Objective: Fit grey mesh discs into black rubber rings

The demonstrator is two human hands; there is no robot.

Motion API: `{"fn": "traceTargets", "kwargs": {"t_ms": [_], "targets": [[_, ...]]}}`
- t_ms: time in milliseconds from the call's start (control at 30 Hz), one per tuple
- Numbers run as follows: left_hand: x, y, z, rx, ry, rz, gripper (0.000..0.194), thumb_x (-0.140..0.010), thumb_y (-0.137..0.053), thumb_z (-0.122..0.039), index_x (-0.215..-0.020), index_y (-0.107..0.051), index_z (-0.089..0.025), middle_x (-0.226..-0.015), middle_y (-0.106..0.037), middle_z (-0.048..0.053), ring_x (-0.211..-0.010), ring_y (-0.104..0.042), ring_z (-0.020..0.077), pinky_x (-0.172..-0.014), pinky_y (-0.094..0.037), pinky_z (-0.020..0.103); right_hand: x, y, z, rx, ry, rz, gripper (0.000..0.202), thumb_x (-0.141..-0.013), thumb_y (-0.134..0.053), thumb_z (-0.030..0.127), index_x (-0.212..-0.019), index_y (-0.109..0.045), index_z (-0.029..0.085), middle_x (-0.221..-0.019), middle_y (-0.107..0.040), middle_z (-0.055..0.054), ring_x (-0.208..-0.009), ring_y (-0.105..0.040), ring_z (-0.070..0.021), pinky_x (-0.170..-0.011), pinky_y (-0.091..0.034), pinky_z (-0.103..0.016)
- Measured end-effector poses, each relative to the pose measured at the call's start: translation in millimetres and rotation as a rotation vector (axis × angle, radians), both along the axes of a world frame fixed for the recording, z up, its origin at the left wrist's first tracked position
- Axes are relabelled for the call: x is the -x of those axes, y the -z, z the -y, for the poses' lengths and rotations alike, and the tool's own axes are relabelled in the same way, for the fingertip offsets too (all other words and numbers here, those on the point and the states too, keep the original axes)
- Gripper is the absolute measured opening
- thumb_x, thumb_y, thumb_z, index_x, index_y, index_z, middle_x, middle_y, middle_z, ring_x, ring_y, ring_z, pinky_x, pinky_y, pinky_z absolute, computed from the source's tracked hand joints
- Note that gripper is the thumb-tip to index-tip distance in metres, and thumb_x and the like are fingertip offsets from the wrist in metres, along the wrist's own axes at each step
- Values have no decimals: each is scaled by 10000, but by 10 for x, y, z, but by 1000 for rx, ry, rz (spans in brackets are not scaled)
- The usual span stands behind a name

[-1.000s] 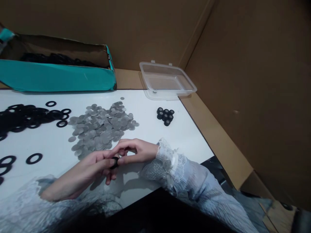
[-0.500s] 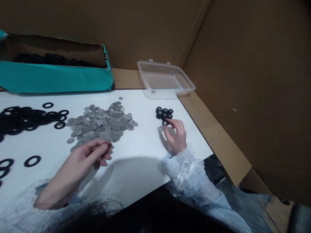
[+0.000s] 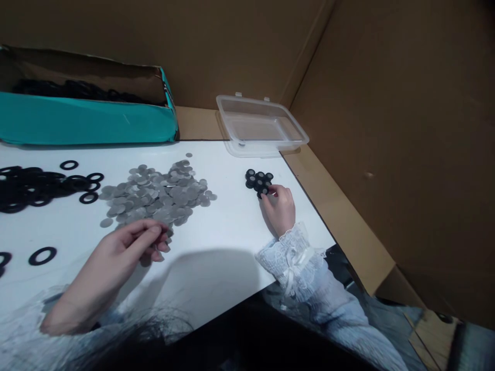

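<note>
My right hand is closed, thumb and fingertips pinched on a black ring with a grey disc in its middle. That ring sits at the front of a small cluster of black rings with grey discs, some seemingly stacked. My left hand is held closed just in front of a heap of thin grey discs. Its thumb presses against the index finger, and whatever may be between them is too small to make out. Plain black rings lie piled at the left, a single black ring in front of them.
A teal box with black rings inside stands at the back left. Behind the cluster is a clear plastic container with a few bits in it. Brown cardboard walls rise behind and right of the white tabletop.
The loose disc beside my right fingertips no longer shows, and the ring there sits closer against the cluster. My left hand keeps its pinched shape. The whole view has shifted slightly.
</note>
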State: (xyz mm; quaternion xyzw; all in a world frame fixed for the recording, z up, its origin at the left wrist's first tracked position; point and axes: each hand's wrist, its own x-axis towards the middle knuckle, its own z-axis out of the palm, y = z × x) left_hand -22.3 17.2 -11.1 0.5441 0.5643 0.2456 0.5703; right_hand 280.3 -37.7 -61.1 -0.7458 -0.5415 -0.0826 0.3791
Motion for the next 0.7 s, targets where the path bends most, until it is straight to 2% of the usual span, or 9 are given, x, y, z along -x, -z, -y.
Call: {"fn": "traceTargets", "kwargs": {"t_ms": [200, 300, 367, 467, 533, 633, 700], "targets": [[16, 7, -8, 12, -25, -4, 407, -605, -666, -557, -793, -633, -198, -634, -666, 9, -546, -578, 153, -506, -464, 238, -25, 5, -7, 4, 16, 24, 139, -832, -576, 239, -937, -608, 154, -874, -660, -113, -863, -555, -250, -782, -470, -395], [42, -25, -37, -9, -71, 5, 365, -620, -659, -531, -788, -626, -208, -650, -661, 4, -561, -581, 157, -510, -472, 241, 5, -37, 37, -99, 19, 49, 124, -851, -581, 254, -931, -598, 160, -848, -652, -103, -825, -556, -238, -749, -477, -385], [90, -84, -76, -99, -128, -25, 309, -648, -641, -495, -780, -622, -216, -678, -657, 0, -587, -583, 158, -527, -477, 243, 85, -74, 85, -192, -35, 73, 82, -878, -556, 242, -915, -590, 178, -807, -639, -81, -767, -556, -218, -703, -480, -368], [245, -219, -174, -339, -246, -238, 245, -708, -570, -448, -770, -619, -217, -681, -637, -5, -593, -571, 157, -576, -478, 259, 304, -112, 154, -245, -229, 110, 55, -897, -528, 189, -902, -582, 195, -778, -631, -66, -740, -566, -205, -681, -481, -357], [415, -299, -264, -435, -307, -482, 249, -738, -514, -409, -819, -633, -207, -690, -639, 10, -643, -605, 189, -646, -493, 297, 481, -111, 176, -178, -412, 122, 70, -896, -518, 153, -890, -576, 191, -760, -630, -63, -739, -564, -203, -689, -479, -352], [733, -344, -395, -464, -358, -904, 328, -777, -456, -370, -920, -667, -164, -830, -689, 78, -847, -647, 272, -797, -482, 373, 736, -74, 147, -102, -658, 111, 57, -891, -534, 134, -886, -571, 177, -755, -643, -62, -720, -552, -193, -674, -473, -331], [914, -322, -457, -421, -345, -1031, 349, -794, -448, -341, -970, -675, -144, -924, -710, 116, -921, -640, 308, -808, -476, 391, 890, -44, 82, -94, -769, 127, 57, -891, -536, 129, -872, -573, 168, -752, -648, -64, -715, -545, -192, -662, -470, -320]]}}
